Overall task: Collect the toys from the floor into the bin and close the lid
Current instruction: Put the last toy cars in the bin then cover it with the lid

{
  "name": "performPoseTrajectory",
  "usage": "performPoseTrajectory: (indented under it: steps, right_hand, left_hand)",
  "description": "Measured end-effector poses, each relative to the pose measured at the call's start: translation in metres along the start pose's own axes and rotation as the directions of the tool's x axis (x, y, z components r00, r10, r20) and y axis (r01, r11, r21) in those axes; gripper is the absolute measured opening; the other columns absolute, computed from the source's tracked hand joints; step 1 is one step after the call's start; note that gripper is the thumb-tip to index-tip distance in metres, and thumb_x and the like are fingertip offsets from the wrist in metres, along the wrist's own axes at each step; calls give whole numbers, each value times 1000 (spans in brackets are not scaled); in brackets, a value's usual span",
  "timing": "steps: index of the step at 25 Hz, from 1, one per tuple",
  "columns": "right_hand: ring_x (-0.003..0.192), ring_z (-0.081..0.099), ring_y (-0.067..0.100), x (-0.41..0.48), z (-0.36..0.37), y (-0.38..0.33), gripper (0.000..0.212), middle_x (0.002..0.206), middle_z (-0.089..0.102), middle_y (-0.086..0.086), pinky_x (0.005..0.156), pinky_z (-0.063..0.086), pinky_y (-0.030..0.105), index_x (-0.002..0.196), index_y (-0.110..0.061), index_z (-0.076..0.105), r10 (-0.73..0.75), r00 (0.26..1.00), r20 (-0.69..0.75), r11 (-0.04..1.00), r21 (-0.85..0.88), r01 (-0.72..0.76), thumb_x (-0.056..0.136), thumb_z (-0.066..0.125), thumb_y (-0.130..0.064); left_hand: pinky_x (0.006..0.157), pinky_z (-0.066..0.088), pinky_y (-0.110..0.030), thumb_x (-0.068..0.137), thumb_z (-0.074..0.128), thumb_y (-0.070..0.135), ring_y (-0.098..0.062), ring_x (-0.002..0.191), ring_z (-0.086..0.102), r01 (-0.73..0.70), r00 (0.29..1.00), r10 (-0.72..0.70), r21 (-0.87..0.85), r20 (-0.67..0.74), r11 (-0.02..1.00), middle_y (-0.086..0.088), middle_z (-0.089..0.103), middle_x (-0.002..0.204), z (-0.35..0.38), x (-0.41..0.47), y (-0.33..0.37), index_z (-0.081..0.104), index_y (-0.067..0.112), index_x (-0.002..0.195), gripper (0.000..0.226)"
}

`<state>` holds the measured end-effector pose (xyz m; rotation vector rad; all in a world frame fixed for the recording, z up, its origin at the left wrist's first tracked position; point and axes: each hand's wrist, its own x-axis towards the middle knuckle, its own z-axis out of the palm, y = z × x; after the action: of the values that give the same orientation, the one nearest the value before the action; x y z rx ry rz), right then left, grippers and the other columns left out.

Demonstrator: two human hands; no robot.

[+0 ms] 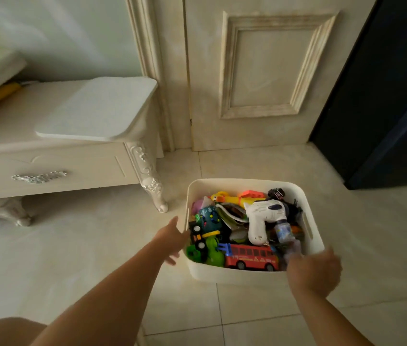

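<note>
Flanking the bin, both hands sit at its walls. The left hand is just beside the left wall, fingers straight and slightly spread, holding nothing. The right hand is at the near right corner, blurred; its finger state cannot be told. The bin is heaped with toys. The presumed lid lies beyond and well left of the bin, on a cabinet, nearer the left hand.

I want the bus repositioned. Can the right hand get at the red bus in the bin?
Probably yes: the red bus lies uncovered against the bin's near wall, right beside the right hand.
</note>
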<state>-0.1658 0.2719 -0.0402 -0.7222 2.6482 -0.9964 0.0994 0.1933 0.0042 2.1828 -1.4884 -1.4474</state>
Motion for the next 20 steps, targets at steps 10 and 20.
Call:
performPoseTrajectory:
  steps: [10, 20]
  right_hand:
    - [140, 32, 20, -71, 38, -86, 61, 150, 39, 4, 116, 24, 34, 143, -19, 40, -533, 745, 401, 846, 234, 479, 86, 53, 0]
    - [137, 36, 17, -66, 47, -100, 56, 144, 44, 2, 116, 30, 36, 140, -18, 44, -505, 772, 386, 860, 303, 411, 87, 50, 2]
  left_hand:
    - [92, 51, -45, 93, 60, 33, -30, 120, 55, -217, 973, -19, -938, -231, 271, -14, 48, 135, -180, 30, 46, 46, 13, 132, 46]
    - [88, 54, -34, 91, 64, 30, -16, 107, 64, -232, 972, -66, -968, -227, -90, -1, 66, 107, -196, 60, 53, 57, 14, 114, 29]
